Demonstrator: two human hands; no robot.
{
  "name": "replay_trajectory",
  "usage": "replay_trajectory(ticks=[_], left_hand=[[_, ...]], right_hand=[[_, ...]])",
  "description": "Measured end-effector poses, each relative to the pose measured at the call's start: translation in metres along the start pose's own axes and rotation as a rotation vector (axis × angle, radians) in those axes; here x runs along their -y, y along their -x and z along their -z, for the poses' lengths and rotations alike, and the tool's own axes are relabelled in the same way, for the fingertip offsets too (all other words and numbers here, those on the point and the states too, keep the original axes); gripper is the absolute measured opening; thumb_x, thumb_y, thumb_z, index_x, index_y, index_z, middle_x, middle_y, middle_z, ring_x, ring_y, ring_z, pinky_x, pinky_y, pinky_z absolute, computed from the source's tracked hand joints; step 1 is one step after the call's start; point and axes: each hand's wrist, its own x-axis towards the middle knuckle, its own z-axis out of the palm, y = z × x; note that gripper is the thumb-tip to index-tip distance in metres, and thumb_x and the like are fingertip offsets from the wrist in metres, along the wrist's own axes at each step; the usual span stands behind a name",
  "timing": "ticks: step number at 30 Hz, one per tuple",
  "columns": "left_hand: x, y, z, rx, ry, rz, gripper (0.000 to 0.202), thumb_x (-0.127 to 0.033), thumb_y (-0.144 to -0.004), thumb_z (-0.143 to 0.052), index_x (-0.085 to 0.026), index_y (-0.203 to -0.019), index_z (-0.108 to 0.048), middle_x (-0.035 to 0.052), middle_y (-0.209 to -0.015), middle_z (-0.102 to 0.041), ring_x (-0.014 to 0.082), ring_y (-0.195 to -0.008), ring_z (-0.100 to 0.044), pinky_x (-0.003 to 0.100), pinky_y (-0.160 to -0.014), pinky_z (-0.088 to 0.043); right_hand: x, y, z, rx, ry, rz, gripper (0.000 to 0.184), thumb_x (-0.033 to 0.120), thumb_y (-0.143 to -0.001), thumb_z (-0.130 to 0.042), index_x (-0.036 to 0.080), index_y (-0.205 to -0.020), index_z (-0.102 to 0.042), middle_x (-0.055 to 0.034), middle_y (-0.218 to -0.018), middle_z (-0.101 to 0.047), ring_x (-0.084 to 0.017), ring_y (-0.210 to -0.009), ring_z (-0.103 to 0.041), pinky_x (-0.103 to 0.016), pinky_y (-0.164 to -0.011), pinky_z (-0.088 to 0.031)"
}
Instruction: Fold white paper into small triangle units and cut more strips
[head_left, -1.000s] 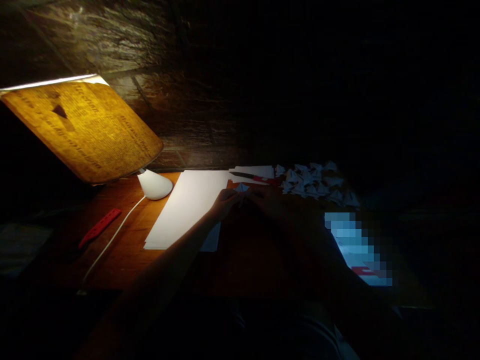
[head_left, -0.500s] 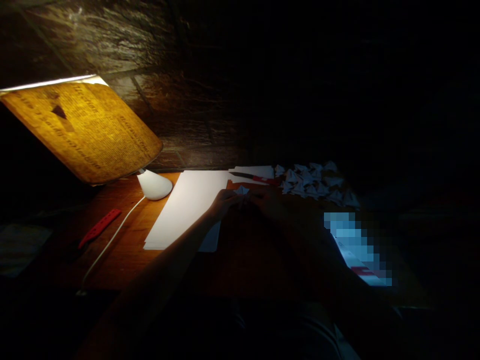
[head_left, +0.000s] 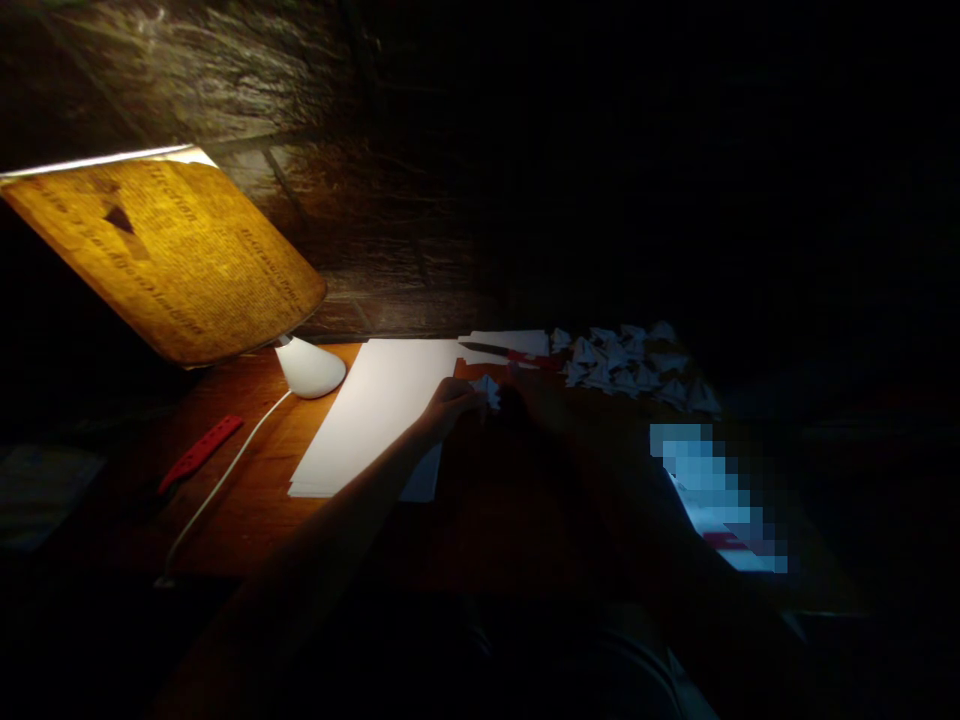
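Over the middle of the wooden table, my left hand pinches a small folded white paper figure by its left side. Just right of the figure is my right hand, mostly in shadow. One of its fingertips shows close to the paper with a narrow dark gap between; the other fingers are too dark to make out. A stack of white paper sheets lies beneath and left of my left hand. Beyond my hands, a knife with a dark blade and red handle rests partly on smaller paper pieces.
Several similar folded paper figures are grouped at the back right. A lit lamp stands at the left, its white cord running forward. A red cutter-like tool lies beside it. A glowing, pixelated screen sits right.
My right hand has drawn slightly away from the paper figure, which now shows more fully and has turned a little in my left hand. The view has barely shifted.
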Motion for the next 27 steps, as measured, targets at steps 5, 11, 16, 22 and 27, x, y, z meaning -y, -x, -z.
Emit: replay_trajectory(ticks=[5, 11, 16, 22, 27], left_hand=[[0.0, 0.001, 0.004, 0.108, -0.047, -0.004, 0.051, -0.056, -0.081, -0.076, -0.016, -0.049, -0.07, 0.0067, -0.05, -0.064, 0.0144, -0.052, -0.056, 0.028, -0.056, -0.039], [-0.003, -0.002, 0.001, 0.131, -0.111, 0.027, 0.059, -0.066, -0.081, -0.074, -0.015, -0.051, -0.067, 0.0044, -0.049, -0.06, 0.0124, -0.051, -0.051, 0.027, -0.054, -0.036], [-0.003, -0.002, -0.001, 0.052, -0.063, 0.091, 0.05, -0.06, -0.073, -0.082, -0.014, -0.057, -0.068, 0.0048, -0.057, -0.065, 0.0131, -0.055, -0.056, 0.025, -0.055, -0.038], [-0.01, -0.001, -0.001, 0.058, -0.004, 0.195, 0.04, -0.047, -0.066, -0.084, -0.015, -0.051, -0.066, 0.0028, -0.049, -0.061, 0.0111, -0.047, -0.051, 0.024, -0.049, -0.035], [-0.013, -0.002, 0.0, 0.074, 0.034, 0.223, 0.032, -0.041, -0.063, -0.083, -0.014, -0.052, -0.069, 0.003, -0.051, -0.063, 0.0116, -0.049, -0.054, 0.025, -0.051, -0.04]], right_hand=[[0.004, 0.002, 0.001, 0.125, 0.019, 0.064, 0.064, 0.082, -0.074, -0.075, 0.02, -0.066, -0.062, 0.0009, -0.067, -0.057, -0.015, -0.066, -0.05, -0.03, -0.063, -0.041], [0.008, 0.003, 0.001, 0.035, 0.079, 0.122, 0.061, 0.078, -0.078, -0.073, 0.02, -0.061, -0.059, 0.0026, -0.063, -0.051, -0.014, -0.063, -0.045, -0.029, -0.059, -0.035], [0.008, 0.001, 0.001, 0.016, 0.127, 0.184, 0.063, 0.08, -0.079, -0.069, 0.02, -0.063, -0.06, 0.0015, -0.066, -0.054, -0.015, -0.067, -0.047, -0.029, -0.063, -0.038], [0.004, 0.0, 0.003, 0.041, 0.22, 0.168, 0.065, 0.081, -0.082, -0.065, 0.021, -0.06, -0.054, 0.0022, -0.062, -0.048, -0.014, -0.063, -0.044, -0.029, -0.058, -0.032], [0.005, 0.0, 0.005, 0.099, 0.251, 0.174, 0.064, 0.079, -0.083, -0.064, 0.022, -0.059, -0.052, 0.0025, -0.061, -0.047, -0.013, -0.062, -0.042, -0.028, -0.058, -0.031]])
